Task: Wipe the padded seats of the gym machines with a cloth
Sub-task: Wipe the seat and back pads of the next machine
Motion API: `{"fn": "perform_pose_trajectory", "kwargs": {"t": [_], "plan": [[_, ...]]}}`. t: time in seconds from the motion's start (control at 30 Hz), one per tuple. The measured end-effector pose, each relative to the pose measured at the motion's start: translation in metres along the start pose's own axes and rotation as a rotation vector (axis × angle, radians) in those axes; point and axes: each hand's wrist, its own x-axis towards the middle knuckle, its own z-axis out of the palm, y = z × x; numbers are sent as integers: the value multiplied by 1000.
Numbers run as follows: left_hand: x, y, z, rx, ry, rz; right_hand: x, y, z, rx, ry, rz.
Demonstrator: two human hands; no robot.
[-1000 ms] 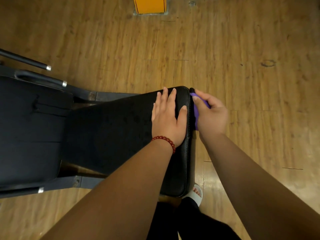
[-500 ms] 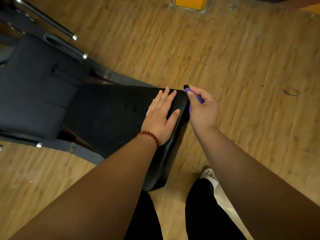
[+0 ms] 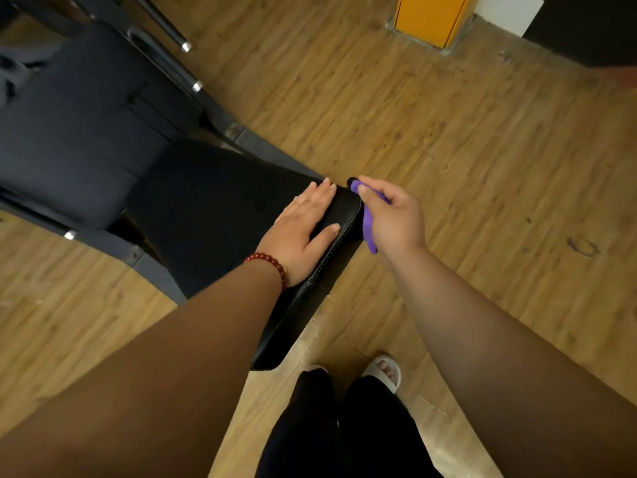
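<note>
Black padded vinyl seat [image 3: 220,208] of a gym machine, with a small purple cloth [image 3: 368,225] held against one corner.

Head view: the left hand [image 3: 303,232] lies flat on the seat's top near its far right corner, fingers straight and thumb spread, with a red bead bracelet [image 3: 269,263] round the wrist. The right hand [image 3: 393,219] has its fingers curled round the purple cloth, which touches the side of the pad at that corner and hangs down along the right edge. The seat runs from a dark padded backrest [image 3: 69,132] at upper left down toward the person's feet, on a grey metal frame [image 3: 262,146] over a wooden plank floor [image 3: 448,150]. A pale sandal [image 3: 382,372] shows near the seat's near corner, and an orange box [image 3: 431,19] stands on the floor at the top.
</note>
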Motion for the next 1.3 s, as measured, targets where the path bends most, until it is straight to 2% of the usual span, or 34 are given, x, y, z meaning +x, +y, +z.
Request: {"fn": "perform_pose_trajectory", "kwargs": {"t": [0.2, 0.4, 0.53, 0.73, 0.93, 1.13, 1.3], "plan": [[1, 1, -3, -27, -13, -7, -15, 7, -4, 20, 38, -35], [3, 5, -9, 12, -79, -101, -17, -2, 0, -43, 45, -21], [18, 22, -12, -96, -12, -299, -14, -4, -2, -40, 18, -12], [43, 51, 2, -82, 108, -653, 11, -2, -5, -60, -75, 50], [46, 48, 5, -66, 117, -652, 43, 0, -6, -51, -276, 237], [46, 53, 5, -65, 148, -670, 33, -5, -31, -25, -341, 155], [48, 58, 5, -83, 166, -702, 58, -12, -10, -108, -439, 197]]}}
